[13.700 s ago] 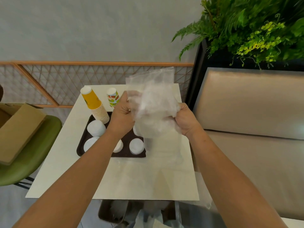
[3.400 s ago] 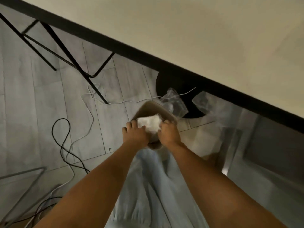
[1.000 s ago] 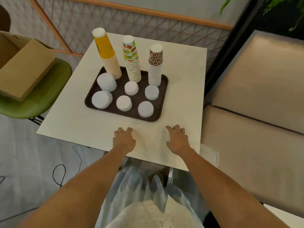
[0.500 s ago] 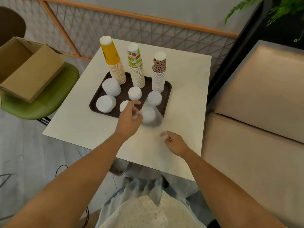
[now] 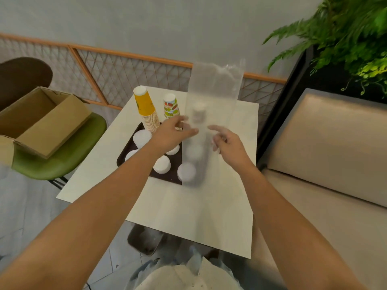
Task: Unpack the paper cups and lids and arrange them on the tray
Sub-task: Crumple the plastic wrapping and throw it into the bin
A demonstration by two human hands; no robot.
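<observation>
Head view — left hand [image 5: 173, 133] pinches clear bag [image 5: 213, 97] above tray [image 5: 170, 175]; right hand [image 5: 228, 141] beside it, fingers spread.

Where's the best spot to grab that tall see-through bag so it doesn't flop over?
Take the clear plastic bag at its middle, coming from the right with the right hand, opposite the left hand that pinches its left edge. It stands tall, thin and limp above the tray, so a hold on both sides probably steadies it best.

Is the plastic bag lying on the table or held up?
Held up, upright: the left hand pinches the plastic bag above the tray; the right hand is open beside it.
</observation>
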